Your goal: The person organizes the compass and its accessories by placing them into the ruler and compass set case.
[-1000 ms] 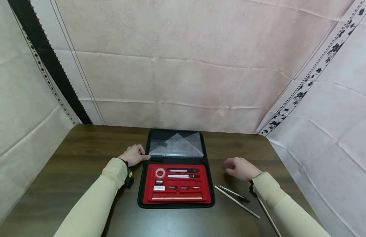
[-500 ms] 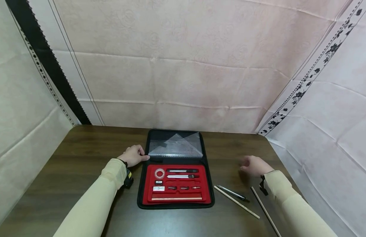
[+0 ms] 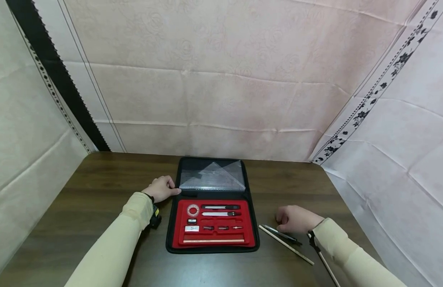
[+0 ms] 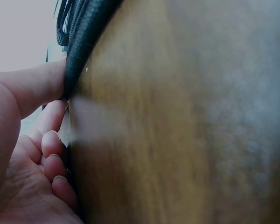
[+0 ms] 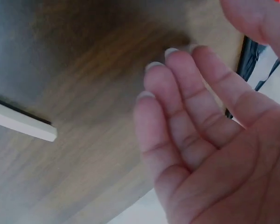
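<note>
A black zippered drawing-set case [image 3: 207, 195] lies unfolded on the table. At its left edge my left hand [image 3: 160, 189] pinches the fabric rim; in the left wrist view the thumb lies over the rim [image 4: 86, 35] and the index finger underneath. Clear plastic set squares [image 3: 215, 178] sit in the lid. The red tray [image 3: 214, 221] holds several small drawing tools and a pale stick [image 3: 214, 240]. To the right, my right hand [image 3: 298, 219] hovers by a slim metal tool [image 3: 278, 231], its fingers loosely bent around nothing, palm seen in the right wrist view.
A pale rod [image 3: 287, 246] lies slantwise beside the metal tool. Another rod [image 3: 329, 268] lies farther right, partly under the right forearm. Brown wooden tabletop [image 3: 110, 199] surrounds the case, and pale cloth hangings [image 3: 207, 99] enclose the back and sides.
My right hand moved outward to the right, then came back left and nearer, close to the metal tool. My left hand stays at the case's edge.
</note>
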Action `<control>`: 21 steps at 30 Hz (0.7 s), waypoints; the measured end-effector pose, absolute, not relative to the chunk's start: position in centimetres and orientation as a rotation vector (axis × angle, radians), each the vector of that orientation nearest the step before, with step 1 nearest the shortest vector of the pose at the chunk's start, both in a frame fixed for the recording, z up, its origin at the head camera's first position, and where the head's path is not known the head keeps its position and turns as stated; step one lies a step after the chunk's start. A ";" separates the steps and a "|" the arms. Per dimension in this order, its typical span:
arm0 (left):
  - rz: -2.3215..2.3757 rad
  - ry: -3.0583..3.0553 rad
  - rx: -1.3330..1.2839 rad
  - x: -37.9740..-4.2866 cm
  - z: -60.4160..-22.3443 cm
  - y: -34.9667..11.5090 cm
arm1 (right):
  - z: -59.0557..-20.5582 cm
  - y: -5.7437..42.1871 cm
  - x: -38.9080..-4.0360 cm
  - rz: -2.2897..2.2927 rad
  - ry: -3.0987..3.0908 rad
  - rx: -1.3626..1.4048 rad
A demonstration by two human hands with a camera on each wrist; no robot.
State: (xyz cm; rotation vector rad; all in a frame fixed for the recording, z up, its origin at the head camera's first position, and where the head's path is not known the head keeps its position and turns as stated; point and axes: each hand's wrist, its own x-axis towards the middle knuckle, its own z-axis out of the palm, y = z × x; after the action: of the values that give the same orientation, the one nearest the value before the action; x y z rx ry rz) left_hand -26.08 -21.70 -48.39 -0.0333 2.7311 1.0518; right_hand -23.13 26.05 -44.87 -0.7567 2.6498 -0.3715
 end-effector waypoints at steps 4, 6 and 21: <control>1.043 2.742 -0.027 -26.1 -48.4 -21.7 | -45.2 26.2 -22.7 -0.298 2.658 -0.753; 1.040 2.746 -0.025 -26.1 -48.5 -21.7 | -45.1 26.3 -22.6 -0.293 2.654 -0.748; 1.046 2.740 -0.034 -25.9 -48.2 -21.7 | -45.4 26.1 -21.6 -0.306 2.632 -0.674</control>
State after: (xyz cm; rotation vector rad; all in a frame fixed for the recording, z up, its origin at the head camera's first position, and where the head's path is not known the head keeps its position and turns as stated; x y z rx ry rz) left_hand -25.91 -21.68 -48.24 -0.0336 2.7401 1.0457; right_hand -21.61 26.09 -45.44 -0.6735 2.6324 -0.3062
